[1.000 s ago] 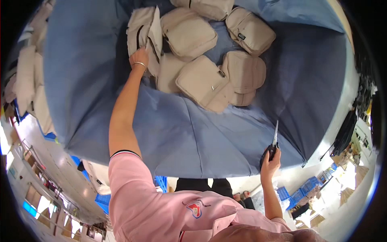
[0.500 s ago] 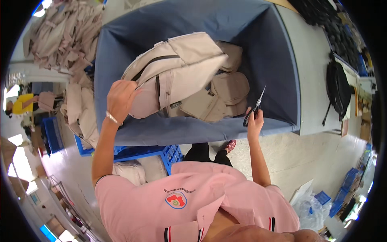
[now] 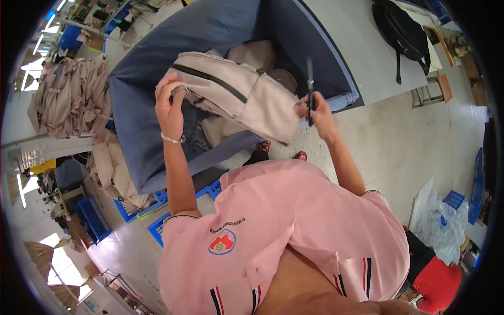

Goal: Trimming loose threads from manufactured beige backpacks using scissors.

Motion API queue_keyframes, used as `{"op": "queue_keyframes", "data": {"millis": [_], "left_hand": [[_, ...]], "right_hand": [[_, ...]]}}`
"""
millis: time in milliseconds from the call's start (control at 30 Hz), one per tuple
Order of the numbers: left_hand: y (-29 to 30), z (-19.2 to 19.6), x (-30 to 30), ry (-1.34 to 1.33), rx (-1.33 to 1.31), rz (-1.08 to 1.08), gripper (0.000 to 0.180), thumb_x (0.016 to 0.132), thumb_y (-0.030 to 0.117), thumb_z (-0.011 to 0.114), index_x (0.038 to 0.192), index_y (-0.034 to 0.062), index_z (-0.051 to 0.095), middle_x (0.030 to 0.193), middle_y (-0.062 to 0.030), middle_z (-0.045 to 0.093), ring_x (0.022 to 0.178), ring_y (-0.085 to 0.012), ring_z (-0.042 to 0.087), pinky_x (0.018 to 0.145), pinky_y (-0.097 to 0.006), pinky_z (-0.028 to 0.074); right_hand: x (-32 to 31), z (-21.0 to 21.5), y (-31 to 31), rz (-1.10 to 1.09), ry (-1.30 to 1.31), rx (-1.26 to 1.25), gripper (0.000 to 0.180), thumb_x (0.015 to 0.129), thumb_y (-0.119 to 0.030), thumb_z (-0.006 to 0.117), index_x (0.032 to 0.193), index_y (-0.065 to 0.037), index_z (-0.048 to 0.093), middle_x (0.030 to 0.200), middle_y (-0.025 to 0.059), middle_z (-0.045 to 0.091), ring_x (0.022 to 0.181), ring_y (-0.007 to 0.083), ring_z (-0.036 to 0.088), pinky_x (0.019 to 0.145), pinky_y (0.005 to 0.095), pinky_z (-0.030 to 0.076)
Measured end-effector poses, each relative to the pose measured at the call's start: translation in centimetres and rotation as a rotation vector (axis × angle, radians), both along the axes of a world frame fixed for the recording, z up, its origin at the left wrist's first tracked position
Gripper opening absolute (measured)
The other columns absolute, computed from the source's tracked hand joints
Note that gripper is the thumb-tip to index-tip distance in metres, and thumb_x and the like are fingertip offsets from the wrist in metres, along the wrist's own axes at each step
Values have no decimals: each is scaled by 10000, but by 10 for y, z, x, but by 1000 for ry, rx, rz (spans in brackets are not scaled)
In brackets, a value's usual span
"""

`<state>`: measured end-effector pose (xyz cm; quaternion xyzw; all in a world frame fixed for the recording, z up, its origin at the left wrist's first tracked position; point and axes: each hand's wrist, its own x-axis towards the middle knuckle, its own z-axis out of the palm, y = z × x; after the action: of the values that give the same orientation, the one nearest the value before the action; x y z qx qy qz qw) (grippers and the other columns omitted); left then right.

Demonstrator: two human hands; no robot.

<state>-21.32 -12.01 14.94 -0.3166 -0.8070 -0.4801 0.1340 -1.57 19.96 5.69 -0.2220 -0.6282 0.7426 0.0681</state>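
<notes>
A big blue fabric bin [image 3: 157, 121] stands open on the floor, with a beige backpack [image 3: 236, 94] held up over its near edge. The left hand [image 3: 169, 105] grips the bag's top end, while the right hand [image 3: 317, 113] pinches its lower corner, fingers also closed around small dark snips [image 3: 310, 86].

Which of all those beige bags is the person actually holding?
The beige backpack with the black zipper, raised above the blue bin. The left hand grips one end, the right hand the other; the other bags lie loose inside the bin.
</notes>
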Motion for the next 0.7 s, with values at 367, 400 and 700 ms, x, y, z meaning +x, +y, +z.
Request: {"op": "queue_keyframes", "data": {"millis": [367, 400, 700], "left_hand": [[111, 51, 23, -279, 557, 14, 300, 948, 106, 586, 1239, 45, 549, 1497, -198, 370, 1375, -227, 373, 1092, -329, 316], [102, 49, 27, -59, 342, -58, 380, 951, 138, 595, 1307, 41, 506, 1517, -178, 344, 1379, -206, 355, 1082, -317, 334], [103, -3, 238, -9, -423, -135, 845, 742, 368, 763, 1435, 59, 391, 1496, -156, 373, 1435, -331, 253, 1149, -567, 6]], "right_hand": [[58, 68, -48, 272, 248, 269, 284, 809, -63, 752, 873, -59, 476, 753, -65, 429, 726, 21, 406, 638, 189, 361], [59, 80, -54, 216, 246, 150, 252, 808, -84, 735, 878, -48, 496, 734, -28, 487, 680, 34, 448, 601, 209, 390], [50, 81, -80, -118, 193, -386, 260, 823, -72, 722, 885, -76, 470, 651, 6, 552, 441, 65, 480, 405, 217, 365]]}}
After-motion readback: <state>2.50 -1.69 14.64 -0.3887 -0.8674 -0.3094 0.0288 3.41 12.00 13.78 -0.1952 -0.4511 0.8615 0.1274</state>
